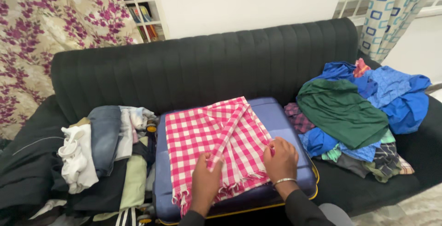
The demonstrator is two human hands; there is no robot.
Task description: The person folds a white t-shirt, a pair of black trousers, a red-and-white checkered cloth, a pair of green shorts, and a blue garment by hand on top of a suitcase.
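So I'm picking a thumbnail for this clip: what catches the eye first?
The pink-and-white checked cloth, spread on a blue suitcase at the centre, with the left hand and right hand pressing its fringed near edge. Either side on the dark sofa sit clothes piles: blue and green garments right, folded pale ones left.

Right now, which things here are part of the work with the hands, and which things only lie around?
In use:
- pink checked cloth, pinched by left hand and right hand
- blue suitcase under the cloth

Lying about:
- pile of clothes at left
- heap of blue and green clothes at right
- dark sofa
- curtains
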